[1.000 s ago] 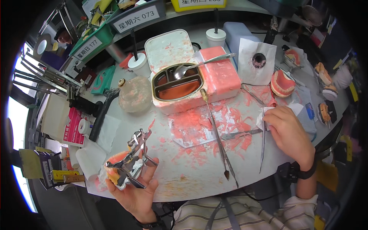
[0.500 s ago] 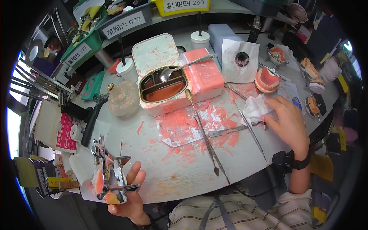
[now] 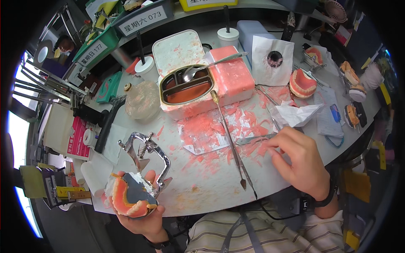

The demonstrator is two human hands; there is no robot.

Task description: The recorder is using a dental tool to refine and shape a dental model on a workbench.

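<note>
My left hand (image 3: 145, 222) is closed around a metal dental articulator (image 3: 164, 164) at the lower left. A cast in it carries a pink wax denture (image 3: 131, 201) with a row of teeth, turned up towards me. My right hand (image 3: 301, 162) hovers over the tools at right, its fingers bent and its thumb apart from the index finger. Its fingertips are close to the end of a flat knife (image 3: 255, 139); contact cannot be made out. Beyond the knuckles lies a crumpled white tissue (image 3: 297, 115). A thin metal tool (image 3: 266, 95) runs beneath the tissue.
A long brass-ended wax tool (image 3: 225, 126) lies mid-table among pink scraps. Behind it stands a wax pot (image 3: 187, 90) with a spoon (image 3: 192, 74) across it. A glass spirit lamp (image 3: 142, 101) is left of the pot; a pink-and-white dental model (image 3: 303, 83) is at right.
My right hand has left the tissue and moved left and nearer to me; the tissue now lies spread out. My left hand has turned the articulator, bringing the denture into full view.
</note>
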